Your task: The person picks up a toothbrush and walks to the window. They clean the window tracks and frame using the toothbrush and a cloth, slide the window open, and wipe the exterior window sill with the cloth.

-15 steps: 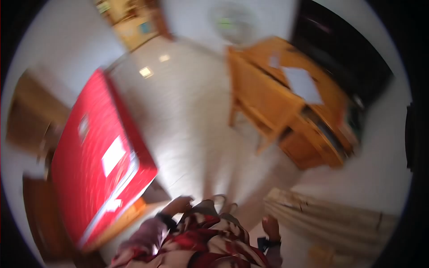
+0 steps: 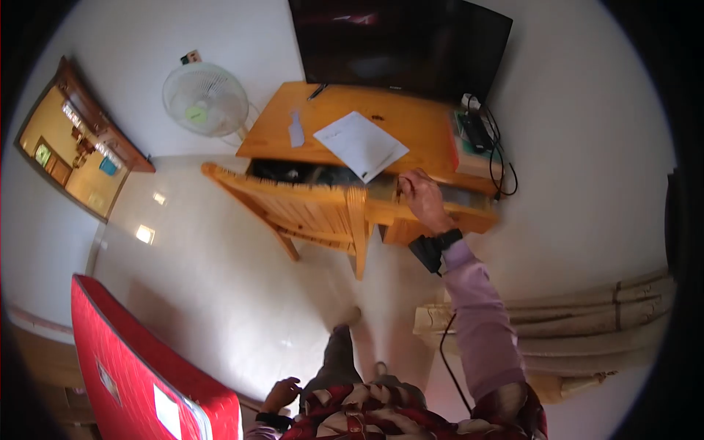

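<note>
right hand (image 2: pixel 419 196) stretched forward to the desk (image 2: pixel 411 125) front edge, fingers curled on it beside the paper (image 2: pixel 361 144) (grip on anything unclear) | left hand (image 2: pixel 282 394) low by the hip, loosely open, empty, hanging free | chair (image 2: pixel 308 209) tucked against desk

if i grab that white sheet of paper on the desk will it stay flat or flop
The sheet of paper looks thin and single, so it would probably droop when lifted by an edge. One corner overhangs the desk near the right hand, so a light push might slide it off.
</note>
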A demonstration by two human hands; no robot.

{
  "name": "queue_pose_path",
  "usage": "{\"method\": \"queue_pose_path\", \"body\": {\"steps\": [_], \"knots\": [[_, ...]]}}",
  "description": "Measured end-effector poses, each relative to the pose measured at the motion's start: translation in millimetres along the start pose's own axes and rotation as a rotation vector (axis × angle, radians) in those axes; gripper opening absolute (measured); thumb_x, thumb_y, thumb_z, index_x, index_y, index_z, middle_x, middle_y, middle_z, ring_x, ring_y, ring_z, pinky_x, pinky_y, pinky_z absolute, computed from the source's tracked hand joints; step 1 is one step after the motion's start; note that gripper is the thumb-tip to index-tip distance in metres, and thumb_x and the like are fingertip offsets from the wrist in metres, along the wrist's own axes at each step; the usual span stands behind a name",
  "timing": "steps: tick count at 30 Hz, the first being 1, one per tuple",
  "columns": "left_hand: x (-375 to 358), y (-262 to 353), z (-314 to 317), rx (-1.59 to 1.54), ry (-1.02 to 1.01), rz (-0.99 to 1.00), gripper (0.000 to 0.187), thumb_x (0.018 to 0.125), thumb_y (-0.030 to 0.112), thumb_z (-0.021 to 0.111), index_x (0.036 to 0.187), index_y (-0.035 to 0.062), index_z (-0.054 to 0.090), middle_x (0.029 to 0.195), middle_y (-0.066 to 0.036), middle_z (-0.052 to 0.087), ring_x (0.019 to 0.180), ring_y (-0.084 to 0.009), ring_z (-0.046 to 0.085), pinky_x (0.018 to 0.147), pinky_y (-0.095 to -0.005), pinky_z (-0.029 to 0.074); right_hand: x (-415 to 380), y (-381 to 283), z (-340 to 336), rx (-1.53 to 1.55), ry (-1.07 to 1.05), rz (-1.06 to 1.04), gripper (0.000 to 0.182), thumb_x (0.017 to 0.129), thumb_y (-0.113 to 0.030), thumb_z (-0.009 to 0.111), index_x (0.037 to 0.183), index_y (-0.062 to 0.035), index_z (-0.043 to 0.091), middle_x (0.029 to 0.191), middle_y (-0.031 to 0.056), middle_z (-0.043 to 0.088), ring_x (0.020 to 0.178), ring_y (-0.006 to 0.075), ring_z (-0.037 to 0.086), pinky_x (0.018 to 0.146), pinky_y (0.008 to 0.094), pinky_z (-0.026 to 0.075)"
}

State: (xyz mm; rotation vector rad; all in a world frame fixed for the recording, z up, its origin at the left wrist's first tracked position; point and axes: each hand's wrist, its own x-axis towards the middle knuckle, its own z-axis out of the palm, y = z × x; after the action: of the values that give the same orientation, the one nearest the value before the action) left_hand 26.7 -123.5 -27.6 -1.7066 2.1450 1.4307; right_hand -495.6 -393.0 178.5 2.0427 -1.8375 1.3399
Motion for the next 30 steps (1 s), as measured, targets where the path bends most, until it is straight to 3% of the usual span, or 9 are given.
{"method": "queue_pose_path", "body": {"steps": [3,6,10,13,19,22,26,30], "knots": [[49.4,22.7,-46.3,0.082,0.035,0.006,0.028,0.082,0.021,0.063,0.105,0.0059,0.066,0.092,-0.017,0.069,0.086,-0.0348,0.067,0.076,-0.0423,0.054,48.6,45.7,52.8,-0.237,-0.153,-0.069,0.015,0.082,-0.006,0.054,0.095,-0.0065,0.062,0.092,0.0131,0.062,0.092,0.0346,0.057,0.078,0.0427,0.048],[84.3,18.8,-81.9,0.017,0.093,-0.04,0.028,0.082,0.018,0.062,0.106,0.0038,0.066,0.087,-0.014,0.071,0.08,-0.0264,0.069,0.072,-0.036,0.055,78.4,87.7,96.7,-0.307,-0.29,-0.119,0.023,0.074,-0.003,0.055,0.096,-0.0086,0.062,0.1,0.0076,0.061,0.101,0.0308,0.054,0.081,0.0422,0.049],[110.1,3.8,-117.1,-0.073,0.07,-0.14,0.029,0.082,0.016,0.063,0.107,0.0022,0.065,0.083,-0.013,0.071,0.079,-0.0214,0.07,0.07,-0.0329,0.055,96.6,133.4,130.6,-0.517,-0.473,-0.24,0.022,0.075,-0.005,0.058,0.097,-0.0088,0.061,0.098,0.0057,0.058,0.096,0.0294,0.054,0.077,0.0404,0.048],[124.9,-25.7,-126.1,-0.056,0.053,-0.156,0.03,0.082,0.017,0.064,0.107,0.0017,0.065,0.082,-0.012,0.071,0.077,-0.0198,0.069,0.069,-0.0325,0.055,98.9,144.9,135.8,-0.534,-0.651,-0.207,0.021,0.075,-0.006,0.059,0.096,-0.0081,0.06,0.098,0.0061,0.058,0.096,0.0281,0.055,0.077,0.0391,0.048],[163.9,-11.8,-153.8,-0.042,0.015,-0.102,0.03,0.082,0.018,0.061,0.107,0.0008,0.064,0.08,-0.013,0.07,0.074,-0.0217,0.069,0.068,-0.033,0.055,106.5,155.1,134.3,-0.572,-0.695,-0.311,0.027,0.073,-0.009,0.065,0.099,-0.0061,0.058,0.1,0.008,0.058,0.093,0.0271,0.057,0.076,0.0368,0.049],[180.0,-10.9,-158.8,-0.016,0.001,-0.013,0.03,0.082,0.018,0.06,0.107,0.0012,0.064,0.079,-0.013,0.07,0.074,-0.0235,0.069,0.068,-0.0341,0.055,109.9,154.6,130.7,-0.519,-0.546,-0.3,0.015,0.078,-0.006,0.059,0.093,-0.0058,0.055,0.092,0.0114,0.057,0.087,0.0286,0.059,0.072,0.0391,0.05],[194.3,3.8,-169.8,0.02,-0.071,-0.004,0.029,0.083,0.018,0.059,0.106,0.0014,0.064,0.079,-0.014,0.069,0.074,-0.0253,0.068,0.068,-0.0356,0.055,104.3,112.5,100.4,-0.166,-0.051,0.051,0.015,0.084,-0.005,0.057,0.098,-0.0016,0.052,0.083,0.0183,0.059,0.073,0.0343,0.062,0.064,0.0439,0.05],[215.9,23.5,-174.7,0.083,-0.106,0.164,0.023,0.083,0.016,0.059,0.101,0.0033,0.065,0.083,-0.017,0.069,0.077,-0.031,0.068,0.07,-0.039,0.055,44.2,31.5,38.8,-0.052,-0.017,0.354,0.02,0.081,-0.003,0.059,0.1,-0.0011,0.053,0.082,0.0161,0.058,0.07,0.031,0.06,0.062,0.0401,0.049]]}}
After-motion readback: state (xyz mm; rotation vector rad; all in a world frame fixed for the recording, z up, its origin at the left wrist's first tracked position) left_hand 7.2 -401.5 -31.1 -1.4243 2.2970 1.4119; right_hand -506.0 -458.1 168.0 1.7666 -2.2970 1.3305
